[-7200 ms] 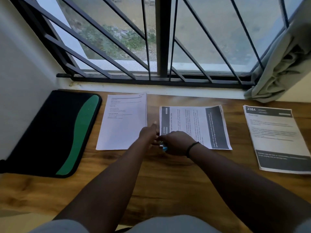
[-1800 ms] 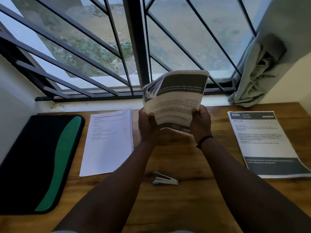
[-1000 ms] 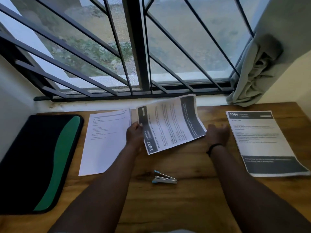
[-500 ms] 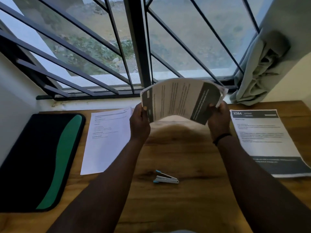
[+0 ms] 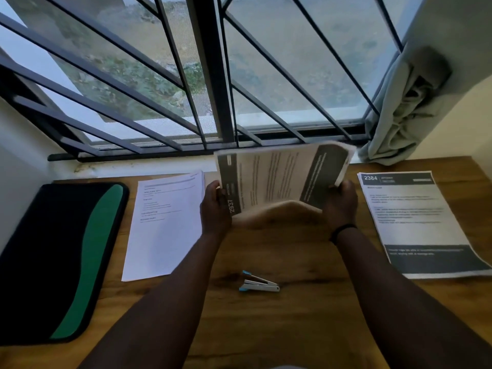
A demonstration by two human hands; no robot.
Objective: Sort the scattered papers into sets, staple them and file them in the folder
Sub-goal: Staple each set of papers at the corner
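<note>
Both hands hold 1 set of papers [image 5: 279,179] up above the wooden tabletop [image 5: 292,328], in front of the window sill. The left hand [image 5: 215,209] grips the left short edge of this set, with the fingers curled behind the sheets and the thumb on the front, beside the dark band where the number 2937 is printed. The right hand [image 5: 340,206] grips the right lower corner in the same way, next to the other dark band. The set is turned sideways, tilted toward the camera, and it bends a little in the middle; its lower edge is lifted off the wood. On the right wrist there is a dark band [image 5: 342,231].

A small stapler [image 5: 258,284] with blue ends lies on the tabletop between the 2 forearms, nearer to the person than the held set, and no hand touches it. To the left of the left hand a mostly white set [image 5: 165,227] lies flat, and further left, near the wall, lies the closed folder [image 5: 61,262], black with a green curved stripe. At the right side a third set [image 5: 415,222], with the number 2384 in its dark header, lies flat, well apart from the right hand.

Behind the tabletop is a window with dark metal bars [image 5: 210,75], and a grey curtain [image 5: 404,110] hangs bunched at its right corner.
</note>
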